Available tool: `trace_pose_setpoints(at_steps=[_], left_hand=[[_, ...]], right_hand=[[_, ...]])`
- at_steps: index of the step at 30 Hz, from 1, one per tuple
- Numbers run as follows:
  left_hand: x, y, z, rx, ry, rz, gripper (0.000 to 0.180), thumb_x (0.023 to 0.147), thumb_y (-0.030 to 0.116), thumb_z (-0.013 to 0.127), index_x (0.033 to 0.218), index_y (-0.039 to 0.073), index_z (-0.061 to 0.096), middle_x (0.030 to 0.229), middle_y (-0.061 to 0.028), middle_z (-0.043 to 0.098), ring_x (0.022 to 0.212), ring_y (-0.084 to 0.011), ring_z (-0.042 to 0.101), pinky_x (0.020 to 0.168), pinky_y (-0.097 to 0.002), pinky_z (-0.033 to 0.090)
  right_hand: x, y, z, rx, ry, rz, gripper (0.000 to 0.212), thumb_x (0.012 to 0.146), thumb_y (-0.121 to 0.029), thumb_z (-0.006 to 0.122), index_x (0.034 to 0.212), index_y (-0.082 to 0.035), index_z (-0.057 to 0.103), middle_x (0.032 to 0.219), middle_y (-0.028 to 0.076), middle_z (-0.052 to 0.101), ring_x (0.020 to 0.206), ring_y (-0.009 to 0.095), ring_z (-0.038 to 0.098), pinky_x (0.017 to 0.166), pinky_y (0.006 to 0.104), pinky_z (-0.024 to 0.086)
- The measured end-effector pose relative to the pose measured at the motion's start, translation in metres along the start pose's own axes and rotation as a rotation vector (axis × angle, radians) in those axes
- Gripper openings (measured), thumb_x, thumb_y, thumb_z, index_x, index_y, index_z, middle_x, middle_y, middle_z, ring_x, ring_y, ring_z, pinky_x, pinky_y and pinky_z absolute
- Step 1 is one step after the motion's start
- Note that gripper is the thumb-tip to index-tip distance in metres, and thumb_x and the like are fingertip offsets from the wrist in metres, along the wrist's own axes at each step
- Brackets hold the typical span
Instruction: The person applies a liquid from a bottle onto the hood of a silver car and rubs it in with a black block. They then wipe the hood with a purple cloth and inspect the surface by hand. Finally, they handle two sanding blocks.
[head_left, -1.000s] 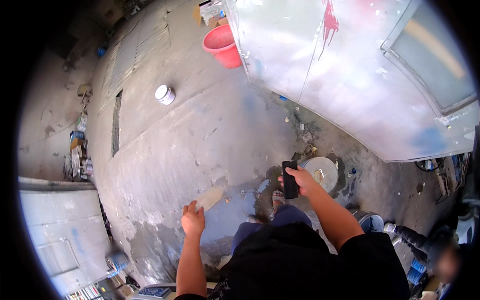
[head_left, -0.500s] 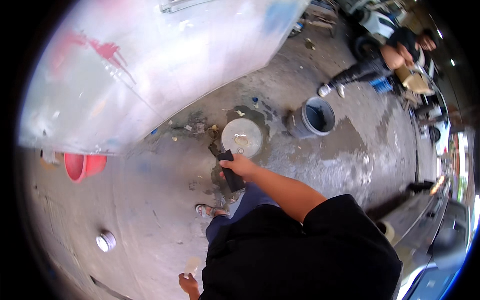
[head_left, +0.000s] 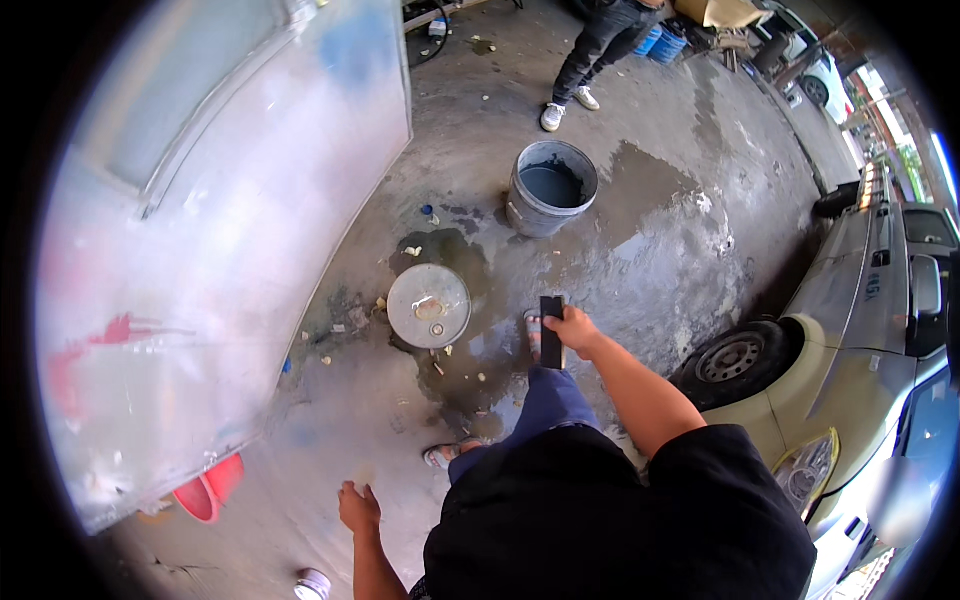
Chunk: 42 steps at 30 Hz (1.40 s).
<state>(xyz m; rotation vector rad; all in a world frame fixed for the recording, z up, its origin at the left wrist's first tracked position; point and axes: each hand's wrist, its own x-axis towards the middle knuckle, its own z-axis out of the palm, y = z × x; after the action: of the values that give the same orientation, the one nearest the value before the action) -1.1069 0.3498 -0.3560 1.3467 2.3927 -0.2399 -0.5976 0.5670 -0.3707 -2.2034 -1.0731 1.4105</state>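
My right hand [head_left: 577, 334] grips a flat black block [head_left: 551, 335], shaped like a sanding block, above my right foot. My left hand [head_left: 360, 510] hangs low at the left, its fingers closed together. A small pale, see-through piece at its fingertips is hard to make out against the floor. Ahead of my feet stands a round drum [head_left: 429, 306] with a light, stained lid. Farther off, a grey bucket [head_left: 552, 190] holds dark liquid.
At the left stands a big pale panel [head_left: 240, 220] with red smears. By its lower edge is a red tub [head_left: 212, 488], and nearer me a small can [head_left: 312, 584]. A car [head_left: 835, 365] is parked at the right. Another person [head_left: 592, 50] stands beyond the bucket on wet concrete.
My view has turned right, bringing the car's front wheel into sight. My right hand, still holding the black block, is now right of the drum. My left forearm shows more.
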Motion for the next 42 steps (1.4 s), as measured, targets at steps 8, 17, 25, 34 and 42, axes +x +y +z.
trace_pose_setpoints(at_steps=[8,17,25,34,42], left_hand=[[0.123,0.335,-0.049,-0.094,0.117,0.348,0.035,0.081,0.028,0.069,0.105,0.006,0.058,0.093,-0.0182,0.064,0.083,-0.0393,0.062,0.07,-0.0476,0.05],[0.234,0.734,-0.026,-0.078,0.03,0.747,0.035,0.082,0.033,0.067,0.105,0.009,0.06,0.094,-0.0187,0.065,0.083,-0.0407,0.063,0.07,-0.0479,0.05],[0.295,0.865,0.103,0.025,-0.124,0.669,0.034,0.083,0.03,0.067,0.109,0.012,0.057,0.099,-0.0173,0.066,0.09,-0.0384,0.063,0.074,-0.0483,0.05],[0.318,0.887,0.166,0.193,-0.324,0.591,0.038,0.086,0.024,0.065,0.119,0.007,0.054,0.112,-0.0182,0.063,0.102,-0.036,0.061,0.084,-0.0456,0.049],[0.309,0.735,0.19,-0.005,-0.513,0.555,0.041,0.084,0.023,0.063,0.121,0.006,0.056,0.103,-0.0192,0.067,0.098,-0.0345,0.064,0.088,-0.0412,0.049]], right_hand=[[0.203,0.051,-0.13,0.073,0.201,-0.001,0.029,0.086,-0.019,0.065,0.111,-0.003,0.062,0.094,0.013,0.068,0.087,0.022,0.063,0.077,0.0367,0.049],[0.39,0.028,-0.214,0.332,0.372,0.114,0.025,0.081,-0.022,0.067,0.099,-0.004,0.067,0.084,0.016,0.068,0.077,0.026,0.066,0.071,0.0369,0.05],[0.42,0.052,-0.219,0.395,0.285,0.145,0.025,0.083,-0.024,0.066,0.096,-0.003,0.065,0.078,0.013,0.065,0.074,0.02,0.062,0.068,0.0377,0.049],[0.446,0.076,-0.195,0.884,0.268,0.256,0.021,0.088,-0.025,0.061,0.093,-0.004,0.063,0.08,0.004,0.065,0.072,0.018,0.058,0.068,0.0325,0.046],[0.44,0.041,-0.169,1.021,0.068,0.478,0.046,0.086,-0.026,0.065,0.127,-0.013,0.049,0.121,0.003,0.054,0.11,0.019,0.046,0.09,0.0384,0.042]])
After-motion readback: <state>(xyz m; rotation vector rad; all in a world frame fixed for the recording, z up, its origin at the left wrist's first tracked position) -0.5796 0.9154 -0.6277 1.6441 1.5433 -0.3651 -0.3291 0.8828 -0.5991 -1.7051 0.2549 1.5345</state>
